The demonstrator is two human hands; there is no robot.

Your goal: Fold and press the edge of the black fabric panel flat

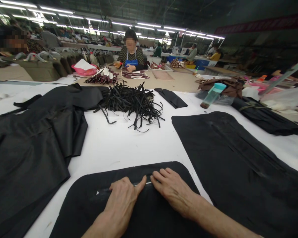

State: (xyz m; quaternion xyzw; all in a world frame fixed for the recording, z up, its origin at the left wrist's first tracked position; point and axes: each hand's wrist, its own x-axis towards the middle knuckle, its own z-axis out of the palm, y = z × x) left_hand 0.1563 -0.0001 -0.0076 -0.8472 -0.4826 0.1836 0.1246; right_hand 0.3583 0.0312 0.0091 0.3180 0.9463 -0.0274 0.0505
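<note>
Two bare hands press on a black panel (84, 208) at the lower centre of the frame, its round-cornered far edge facing the top of the picture and rising slightly to the right. The panel runs out of the bottom of the frame, so its full long axis cannot be told; a narrow shiny strip (148, 182) across it lies left to right, tilting gently upward to the right. The left hand (120, 201) rests with thumb stretched along the strip, the right hand (172, 190) with bent fingertips at its other side, a small gap between them; whether either pinches the material cannot be told. On the white worktop (109, 145), a second black panel (225, 158) slants from upper centre-right toward lower right, and black strips (131, 100) lie heaped at upper centre.
</note>
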